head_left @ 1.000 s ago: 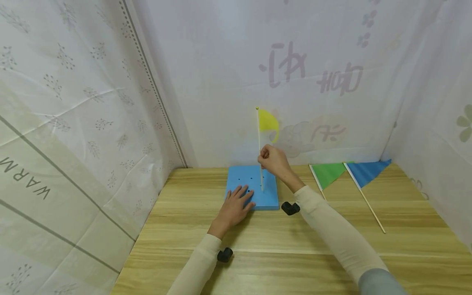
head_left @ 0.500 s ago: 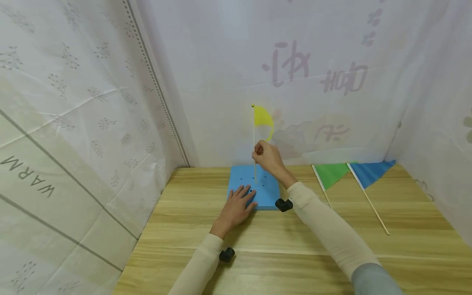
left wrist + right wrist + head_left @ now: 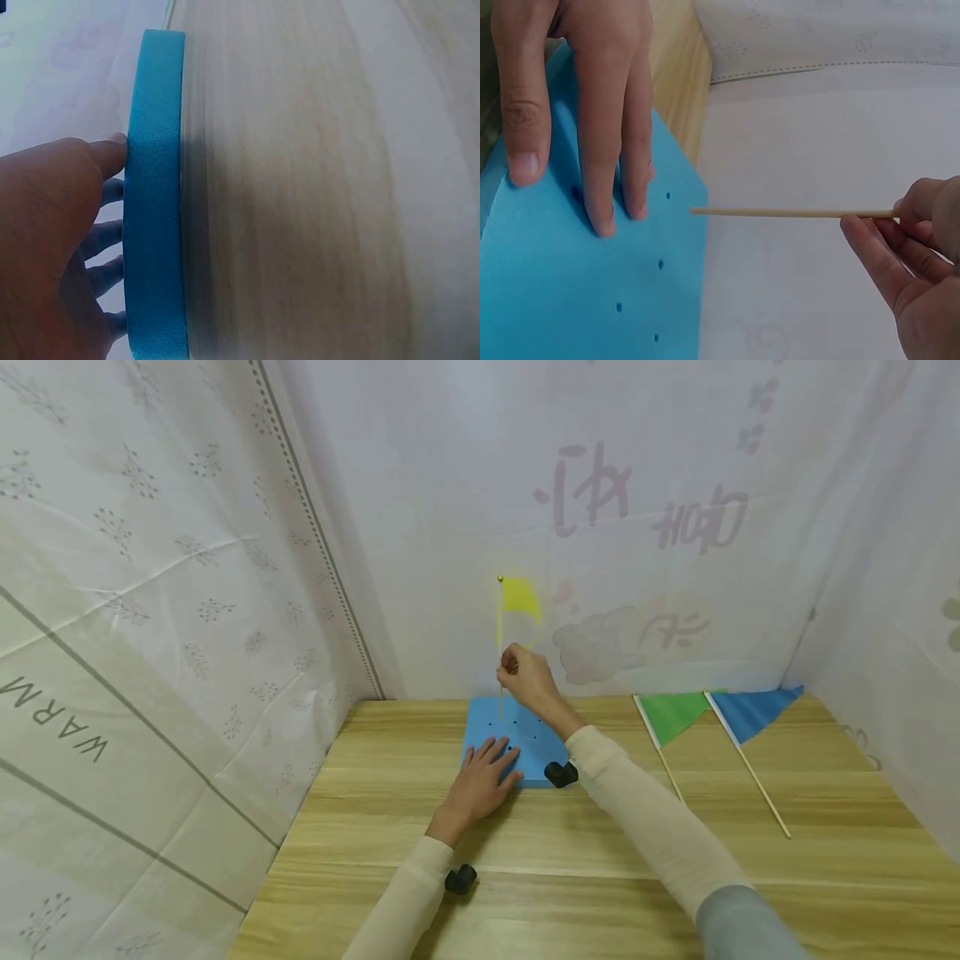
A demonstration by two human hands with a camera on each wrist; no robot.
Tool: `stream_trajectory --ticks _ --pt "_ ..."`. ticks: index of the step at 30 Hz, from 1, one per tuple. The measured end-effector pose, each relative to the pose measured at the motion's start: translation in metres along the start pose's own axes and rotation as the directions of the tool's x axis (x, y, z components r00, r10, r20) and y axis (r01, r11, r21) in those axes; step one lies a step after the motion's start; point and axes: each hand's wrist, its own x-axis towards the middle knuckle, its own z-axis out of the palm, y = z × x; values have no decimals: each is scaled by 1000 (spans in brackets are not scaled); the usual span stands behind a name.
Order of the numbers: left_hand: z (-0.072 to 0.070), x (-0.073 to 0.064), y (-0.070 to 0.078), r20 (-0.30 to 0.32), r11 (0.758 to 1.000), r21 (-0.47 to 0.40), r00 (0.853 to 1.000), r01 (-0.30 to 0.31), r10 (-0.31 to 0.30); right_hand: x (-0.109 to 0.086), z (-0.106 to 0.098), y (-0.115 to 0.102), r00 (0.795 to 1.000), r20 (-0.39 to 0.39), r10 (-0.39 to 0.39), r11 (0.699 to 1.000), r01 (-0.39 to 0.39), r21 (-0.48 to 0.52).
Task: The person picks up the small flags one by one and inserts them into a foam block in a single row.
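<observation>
My right hand [image 3: 531, 678] pinches the wooden stick of a yellow flag [image 3: 521, 596] and holds it upright over a blue foam board [image 3: 551, 760]. In the right wrist view the stick [image 3: 780, 213] runs from the fingertips of my right hand [image 3: 922, 262] toward the board, its bare lower end a little short of the surface, near one of several small dark holes. My left hand [image 3: 482, 781] lies spread on the board's near left part, fingers straight. From the left wrist view, the left thumb [image 3: 111, 156] rests at the top edge of the board's thick side [image 3: 156, 195].
A green flag [image 3: 673, 714] and a blue flag [image 3: 753, 712] lie on the wooden table [image 3: 600, 893] to the right of the board. Printed curtains [image 3: 442, 527] hang close behind the table and at both sides. Each wrist carries a black camera mount.
My right hand has carried the yellow flag leftward and slightly back across the board, its stick staying upright. My left hand stays in place on the board.
</observation>
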Motion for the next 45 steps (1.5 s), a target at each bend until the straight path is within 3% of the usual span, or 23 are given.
stream_trajectory --ticks 24,37,45 --pt "2 1 0 -15 1000 3 1000 -4 4 5 34 6 997 24 -69 996 70 -63" --pt "2 0 -2 -16 1000 3 1000 -2 2 5 39 12 995 31 -92 993 94 -71" --pt "1 -1 -1 -24 1000 3 1000 -9 9 3 44 16 995 75 -71 992 78 -103"
